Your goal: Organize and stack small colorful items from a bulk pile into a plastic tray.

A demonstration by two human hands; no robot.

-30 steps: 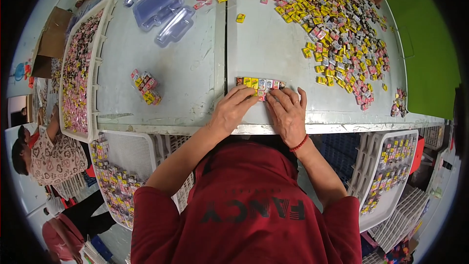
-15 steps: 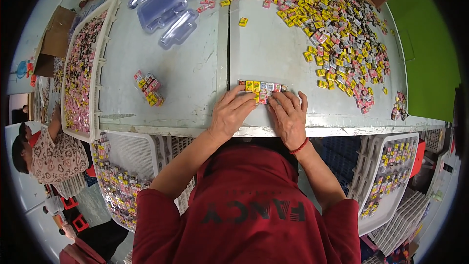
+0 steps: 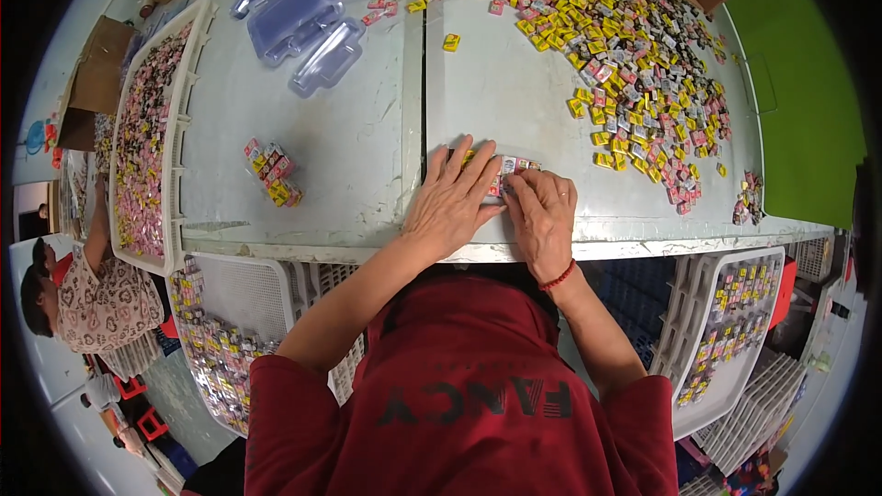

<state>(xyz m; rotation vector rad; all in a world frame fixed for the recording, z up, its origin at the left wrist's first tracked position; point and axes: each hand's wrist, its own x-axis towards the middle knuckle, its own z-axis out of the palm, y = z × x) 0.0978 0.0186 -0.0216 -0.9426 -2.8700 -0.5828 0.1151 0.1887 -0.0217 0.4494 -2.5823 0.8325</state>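
Observation:
My left hand (image 3: 450,197) lies flat over a clear plastic case filled with small pink and yellow packets (image 3: 508,166) near the front edge of the grey table (image 3: 367,147). My right hand (image 3: 542,216) presses on the same case from the right, fingers bent on its near edge. Most of the case is hidden under both hands. A filled case of packets (image 3: 272,171) lies apart to the left.
A big heap of loose pink and yellow packets (image 3: 625,64) covers the table's far right. Empty clear cases (image 3: 299,14) lie at the far left. White baskets of filled cases stand at the left (image 3: 142,129), below left (image 3: 216,340) and below right (image 3: 726,331). Another person (image 3: 83,298) sits at the left.
Both hands stay on the case; my left hand has spread further over its top and the right fingers have curled onto its near edge.

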